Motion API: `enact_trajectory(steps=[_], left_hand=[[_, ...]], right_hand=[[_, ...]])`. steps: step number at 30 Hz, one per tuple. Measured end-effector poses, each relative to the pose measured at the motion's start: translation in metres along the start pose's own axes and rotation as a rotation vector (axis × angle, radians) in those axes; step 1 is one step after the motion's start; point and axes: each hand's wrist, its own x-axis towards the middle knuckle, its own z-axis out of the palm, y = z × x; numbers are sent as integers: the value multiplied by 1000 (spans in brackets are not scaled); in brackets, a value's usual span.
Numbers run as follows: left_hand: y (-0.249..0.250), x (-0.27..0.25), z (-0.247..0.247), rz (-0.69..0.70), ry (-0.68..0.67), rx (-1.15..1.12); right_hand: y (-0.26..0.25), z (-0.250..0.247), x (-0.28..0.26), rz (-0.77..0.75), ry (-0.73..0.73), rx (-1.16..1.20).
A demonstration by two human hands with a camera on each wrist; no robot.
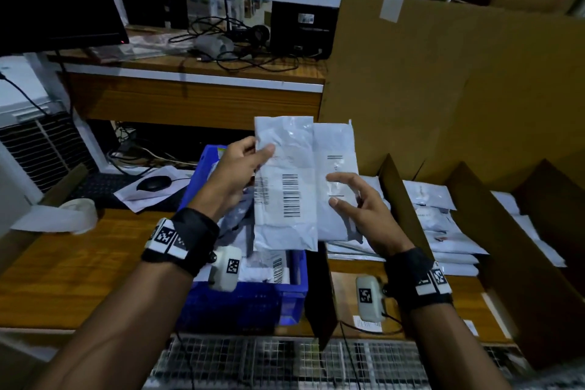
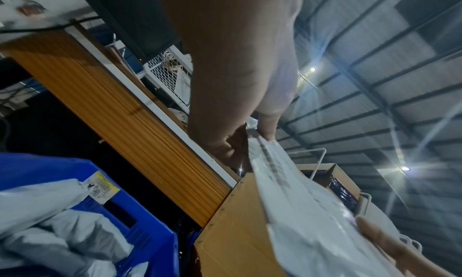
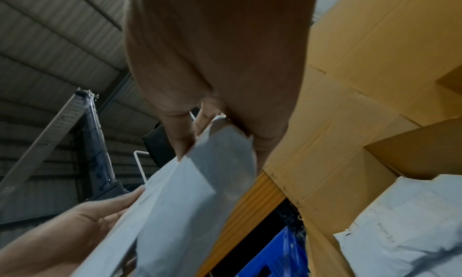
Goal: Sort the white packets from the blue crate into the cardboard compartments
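Note:
Two white packets are held up side by side above the blue crate (image 1: 247,304). My left hand (image 1: 250,161) pinches the barcode packet (image 1: 285,187) at its upper left edge, thumb on the front. My right hand (image 1: 351,199) grips the plainer packet (image 1: 335,142), which is partly tucked behind the first one. In the left wrist view my fingers (image 2: 267,127) clamp the barcode packet (image 2: 305,212) over the crate (image 2: 125,216). Seen from the right wrist, the plainer packet (image 3: 200,186) sits between thumb and fingers (image 3: 182,140). Several more packets lie in the crate.
Cardboard compartments (image 1: 402,199) on the right hold stacks of white packets (image 1: 443,231). A tall cardboard wall (image 1: 443,89) stands behind them. A tape roll (image 1: 79,212), a mouse (image 1: 153,183) and a keyboard lie to the left. Wire mesh (image 1: 285,361) runs along the near edge.

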Motion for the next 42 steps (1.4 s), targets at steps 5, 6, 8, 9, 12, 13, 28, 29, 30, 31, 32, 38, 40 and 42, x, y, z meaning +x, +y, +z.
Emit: enact_trajectory(steps=[5, 6, 8, 9, 12, 13, 28, 29, 30, 31, 32, 38, 40, 42], left_hand=[[-6, -3, 1, -15, -12, -53], [-7, -5, 4, -15, -19, -62], [-9, -8, 10, -19, -35, -75], [-10, -10, 14, -23, -47, -82], [-13, -18, 27, -33, -85, -101], [-14, -21, 32, -37, -93, -102], [-9, -60, 183, 143, -69, 220], [-9, -60, 197, 138, -68, 212], [-11, -58, 210, 129, -62, 204], [-13, -58, 223, 119, -51, 202], [-16, -56, 234, 110, -31, 203], [-38, -38, 270, 44, 140, 209], [-48, -23, 273, 41, 249, 227], [-53, -10, 276, 61, 366, 292]], right_hand=[[-3, -4, -24, 13, 93, -2], [-4, -6, -29, 10, 100, -3], [-6, -9, -42, 16, 116, 22], [-7, -11, -48, 23, 122, 56], [-8, -18, -67, 9, 143, 99], [-8, -23, -72, 1, 150, 84], [12, -170, -122, 65, 205, 163], [13, -183, -126, 59, 212, 163], [15, -196, -131, 57, 215, 159], [17, -210, -134, 58, 216, 143], [21, -223, -138, 56, 212, 122], [39, -273, -143, 66, 209, 62], [43, -279, -138, 74, 215, 57], [49, -283, -131, 88, 218, 61]])
